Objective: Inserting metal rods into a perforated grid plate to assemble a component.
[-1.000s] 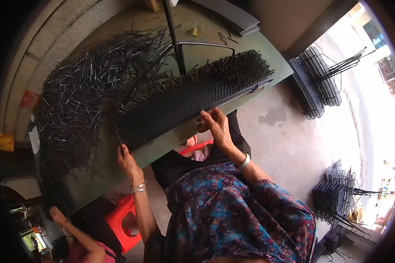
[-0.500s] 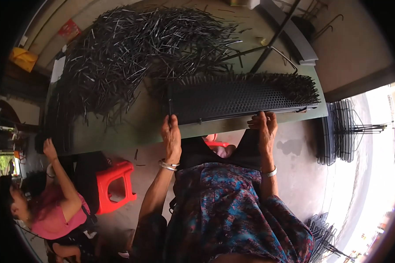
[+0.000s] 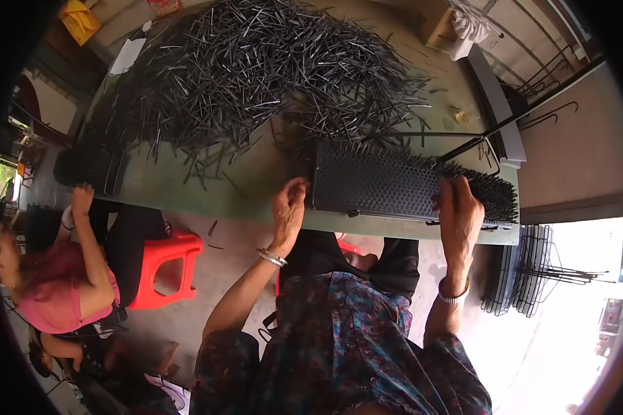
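Note:
A black box-like block with a honeycomb-holed face (image 3: pixel 381 181) lies along the near edge of the table. Short dark strips (image 3: pixel 502 185) stick out of its far side and right end. My left hand (image 3: pixel 289 216) is just off its left end, fingers bent together; whether they hold anything is hidden. Over the right part of the holed face, my right hand (image 3: pixel 459 214) has its fingers curled down and pinched; what lies between them is too dark to make out. Beyond the block spreads a big heap of loose thin black strips (image 3: pixel 256 69).
A black metal rod frame (image 3: pixel 488 133) rises behind the block's right end. At the left, a co-worker in pink (image 3: pixel 69 283) reaches to the table (image 3: pixel 228 197) beside a red stool (image 3: pixel 163 270). Wire racks (image 3: pixel 526 270) stand on the floor at right.
My right hand has left the block's front edge and moved right, over its holed face. My left hand has come off the front left corner. The whole view has shifted.

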`<move>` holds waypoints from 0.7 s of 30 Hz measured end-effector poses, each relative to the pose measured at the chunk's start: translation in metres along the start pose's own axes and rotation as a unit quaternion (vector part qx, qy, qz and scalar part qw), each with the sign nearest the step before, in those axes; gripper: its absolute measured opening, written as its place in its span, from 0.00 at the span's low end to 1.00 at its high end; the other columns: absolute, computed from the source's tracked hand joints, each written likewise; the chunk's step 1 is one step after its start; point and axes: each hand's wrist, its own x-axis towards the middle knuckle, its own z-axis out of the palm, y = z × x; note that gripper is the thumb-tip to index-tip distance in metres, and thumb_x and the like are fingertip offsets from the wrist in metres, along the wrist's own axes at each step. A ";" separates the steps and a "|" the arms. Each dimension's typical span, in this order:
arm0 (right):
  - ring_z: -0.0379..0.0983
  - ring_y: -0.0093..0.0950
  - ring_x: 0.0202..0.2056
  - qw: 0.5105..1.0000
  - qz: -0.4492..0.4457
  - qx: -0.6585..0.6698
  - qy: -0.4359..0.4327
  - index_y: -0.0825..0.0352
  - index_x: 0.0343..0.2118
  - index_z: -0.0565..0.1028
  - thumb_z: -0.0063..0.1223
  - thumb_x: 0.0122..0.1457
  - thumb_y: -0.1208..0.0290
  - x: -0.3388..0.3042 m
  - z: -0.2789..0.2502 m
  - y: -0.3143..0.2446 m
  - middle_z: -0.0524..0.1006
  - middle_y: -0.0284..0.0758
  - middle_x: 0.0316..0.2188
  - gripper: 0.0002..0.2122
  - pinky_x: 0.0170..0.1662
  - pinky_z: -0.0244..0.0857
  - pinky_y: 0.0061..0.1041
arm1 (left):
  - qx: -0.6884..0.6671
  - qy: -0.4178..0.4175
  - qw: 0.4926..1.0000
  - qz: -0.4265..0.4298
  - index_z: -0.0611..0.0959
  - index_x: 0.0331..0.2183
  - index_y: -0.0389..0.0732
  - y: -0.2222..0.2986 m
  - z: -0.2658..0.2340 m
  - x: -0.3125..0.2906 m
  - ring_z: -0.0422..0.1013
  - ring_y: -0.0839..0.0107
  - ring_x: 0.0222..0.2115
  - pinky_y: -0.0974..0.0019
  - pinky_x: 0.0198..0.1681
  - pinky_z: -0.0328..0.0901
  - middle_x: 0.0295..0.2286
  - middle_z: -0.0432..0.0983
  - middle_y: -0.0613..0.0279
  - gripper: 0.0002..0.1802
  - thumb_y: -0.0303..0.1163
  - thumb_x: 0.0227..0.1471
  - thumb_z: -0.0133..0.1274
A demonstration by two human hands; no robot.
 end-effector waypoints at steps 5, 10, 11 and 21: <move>0.75 0.40 0.32 0.947 -0.284 -0.111 -0.101 0.67 0.33 0.76 0.51 0.57 0.69 0.119 0.080 -0.036 0.77 0.41 0.28 0.08 0.33 0.67 0.36 | 0.420 0.046 0.855 0.302 0.74 0.49 0.35 0.021 0.002 0.049 0.66 0.57 0.43 0.59 0.47 0.62 0.45 0.68 0.52 0.29 0.38 0.48 0.60; 0.71 0.42 0.47 0.820 -0.348 -0.329 -0.314 0.75 0.41 0.72 0.60 0.50 0.62 0.179 0.184 -0.037 0.72 0.47 0.45 0.22 0.43 0.71 0.38 | 0.562 0.006 0.779 0.277 0.73 0.48 0.30 0.023 0.002 0.083 0.62 0.55 0.46 0.56 0.47 0.61 0.46 0.65 0.51 0.37 0.39 0.38 0.66; 0.68 0.42 0.51 0.788 -0.335 -0.370 -0.360 0.75 0.48 0.67 0.63 0.46 0.58 0.180 0.197 -0.035 0.69 0.47 0.49 0.30 0.43 0.71 0.38 | 0.561 0.007 0.781 0.276 0.73 0.48 0.30 0.027 0.003 0.088 0.62 0.55 0.46 0.56 0.47 0.61 0.46 0.65 0.51 0.37 0.39 0.38 0.66; 0.59 0.46 0.58 0.718 -0.379 -0.429 -0.395 0.76 0.63 0.42 0.70 0.36 0.47 0.179 0.241 -0.016 0.51 0.54 0.62 0.60 0.51 0.67 0.39 | 0.570 -0.029 0.778 0.261 0.76 0.39 0.36 0.033 0.007 0.113 0.63 0.56 0.42 0.55 0.43 0.61 0.38 0.65 0.54 0.28 0.37 0.35 0.67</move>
